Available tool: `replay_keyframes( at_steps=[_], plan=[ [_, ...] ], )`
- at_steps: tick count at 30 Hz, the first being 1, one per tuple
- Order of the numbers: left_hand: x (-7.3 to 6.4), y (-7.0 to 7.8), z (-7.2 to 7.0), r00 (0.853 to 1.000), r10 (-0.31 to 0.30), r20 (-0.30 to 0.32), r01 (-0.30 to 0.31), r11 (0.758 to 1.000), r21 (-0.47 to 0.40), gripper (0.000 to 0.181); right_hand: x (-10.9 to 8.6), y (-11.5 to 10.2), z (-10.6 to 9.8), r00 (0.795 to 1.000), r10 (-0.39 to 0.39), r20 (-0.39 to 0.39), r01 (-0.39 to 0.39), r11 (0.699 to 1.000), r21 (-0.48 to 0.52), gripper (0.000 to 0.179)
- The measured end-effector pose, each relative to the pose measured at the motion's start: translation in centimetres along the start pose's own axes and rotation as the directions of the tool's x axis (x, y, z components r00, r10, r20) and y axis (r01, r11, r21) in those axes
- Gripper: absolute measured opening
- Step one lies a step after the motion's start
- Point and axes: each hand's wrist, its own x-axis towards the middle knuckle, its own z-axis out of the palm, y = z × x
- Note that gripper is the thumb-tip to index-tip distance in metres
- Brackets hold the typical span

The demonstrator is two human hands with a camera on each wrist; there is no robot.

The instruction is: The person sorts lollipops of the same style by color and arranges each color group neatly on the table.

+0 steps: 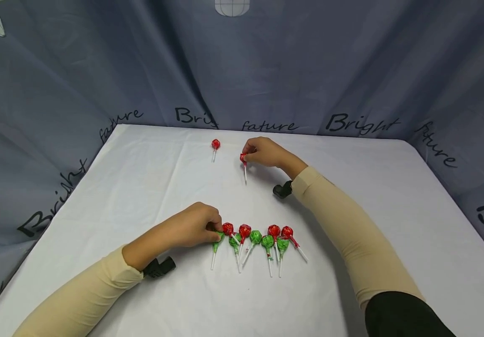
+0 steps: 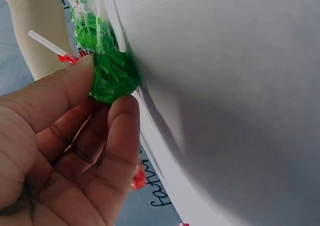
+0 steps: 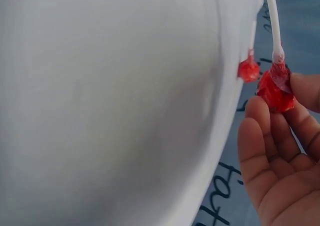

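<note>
Left hand (image 1: 191, 227) and right hand (image 1: 267, 152) of a person, each pinching one wrapped lollipop above or on a white surface (image 1: 128, 196). The left hand, at the near left, holds the head of a green lollipop (image 1: 216, 242) between thumb and fingers, at the left end of a close cluster; the stick points toward the near side. The right hand, farther off and to the right, pinches the head of a red lollipop (image 1: 243, 159) between thumb and fingertips, its stick likewise directed nearward; whether this stick touches the surface cannot be told. A lone red lollipop (image 1: 215, 144) lies to the left of the right hand, near the far edge, head away and stick near. The cluster, right of the left hand, comprises four other green lollipops (image 1: 267, 241) and four other red lollipops (image 1: 273, 230), heads close together. Most sticks run nearward; that of the rightmost red lollipop (image 1: 287, 232) slants to the near right, and that of the leftmost red lollipop (image 1: 227, 228) lies toward the green head beside it. Both forearms wear beige sleeves (image 1: 351, 234), with a black device (image 1: 159, 267) at each wrist. Beyond the far edge hangs a blue-grey cloth (image 1: 309, 61) bearing black handwritten lettering (image 1: 364, 124).
</note>
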Motion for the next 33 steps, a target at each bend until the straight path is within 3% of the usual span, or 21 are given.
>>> replay_keyframes(
  at_steps=[14, 22, 29, 33],
  plan=[
    [-0.3, -0.2, 0.0, 1.000, -0.022, -0.005, 0.021, 1.000, -0.022, 0.012, 5.3, -0.5, 1.5, 0.997, 0.070, -0.040, -0.067, 0.995, 0.078, 0.015],
    [-0.2, 0.0, 0.0, 1.000, -0.014, -0.003, 0.014, 0.999, -0.031, 0.012, 6.5, -0.8, 1.2, 0.993, 0.107, -0.040, -0.104, 0.992, 0.078, 0.017],
    [-0.2, 0.0, 0.0, 1.000, -0.017, 0.001, 0.017, 0.999, -0.028, 0.011, 7.4, -0.7, 1.2, 0.977, 0.211, -0.032, -0.204, 0.968, 0.143, 0.017],
    [-0.2, 0.0, 0.0, 1.000, -0.020, -0.002, 0.020, 0.999, -0.025, 0.010, 7.8, -1.1, 1.3, 0.975, 0.221, -0.030, -0.214, 0.965, 0.150, 0.017]
  ],
)
